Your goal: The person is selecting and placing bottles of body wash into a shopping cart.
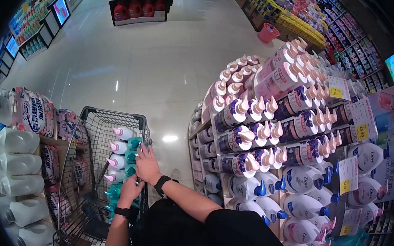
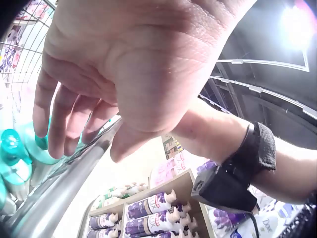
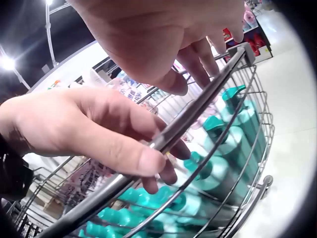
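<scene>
A wire shopping cart (image 1: 112,111) stands in front of the person, with white pump bottles with pink tops (image 1: 119,148) and teal-topped bottles (image 1: 113,192) inside. The right hand (image 1: 148,165) reaches over the cart's right side, its fingers extended toward the teal bottles; in the right wrist view they hang over the metal rail (image 3: 198,106). Nearer the body, the left hand (image 1: 129,191) is at the same rail. Its loosely extended fingers (image 2: 59,121) hang on the inner side, the thumb (image 3: 148,161) on the outer side.
Shelves of purple-labelled pump bottles (image 1: 235,115) and white Dove bottles (image 1: 302,206) rise close on the right. White jugs (image 1: 24,163) and packaged goods (image 1: 34,112) line the left. Farther off are a stand of red bottles (image 1: 134,9) and a pink bucket (image 1: 268,33).
</scene>
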A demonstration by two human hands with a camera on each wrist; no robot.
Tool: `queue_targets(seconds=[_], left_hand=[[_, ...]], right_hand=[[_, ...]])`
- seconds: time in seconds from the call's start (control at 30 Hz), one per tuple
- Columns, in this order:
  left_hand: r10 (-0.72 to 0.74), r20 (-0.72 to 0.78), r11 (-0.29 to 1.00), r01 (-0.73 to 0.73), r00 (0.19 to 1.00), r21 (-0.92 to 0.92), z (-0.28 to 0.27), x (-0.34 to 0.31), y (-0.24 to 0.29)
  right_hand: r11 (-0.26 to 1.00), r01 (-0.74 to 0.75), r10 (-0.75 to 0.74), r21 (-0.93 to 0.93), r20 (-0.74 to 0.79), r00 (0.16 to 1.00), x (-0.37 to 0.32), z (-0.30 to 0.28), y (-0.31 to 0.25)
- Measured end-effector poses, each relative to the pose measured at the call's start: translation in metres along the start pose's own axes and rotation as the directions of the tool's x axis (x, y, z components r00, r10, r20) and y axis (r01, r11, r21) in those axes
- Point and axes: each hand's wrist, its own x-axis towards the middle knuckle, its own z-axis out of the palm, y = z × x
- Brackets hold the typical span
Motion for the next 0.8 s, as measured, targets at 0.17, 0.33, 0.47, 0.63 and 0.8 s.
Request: queue_targets(seconds=[0.17, 0.33, 0.47, 0.63, 0.8], left_hand=[[0.023, 0.119, 0.994, -0.035, 0.993, 0.100, -0.005, -0.063, -0.023], [0.014, 0.274, 0.998, -0.031, 0.962, 0.057, -0.013, -0.106, -0.063], [0.082, 0.329, 0.992, -0.110, 0.941, 0.067, -0.030, -0.142, -0.067], [0.169, 0.178, 0.947, -0.209, 0.970, 0.243, -0.058, -0.171, -0.017], [0.324, -0.042, 0.944, -0.320, 0.945, 0.080, -0.104, -0.197, 0.066]], right_hand=[[0.964, 0.176, -0.186, 0.201, 0.032, 0.982, -0.041, 0.025, -0.042], [0.947, 0.272, -0.304, 0.171, 0.198, 0.932, -0.063, 0.028, -0.055], [0.957, 0.241, -0.263, 0.160, 0.134, 0.956, -0.055, 0.020, -0.057], [0.975, 0.176, -0.185, 0.138, 0.050, 0.981, -0.069, 0.019, -0.054], [0.978, 0.156, -0.170, 0.141, 0.088, 0.982, -0.069, 0.009, -0.051]])
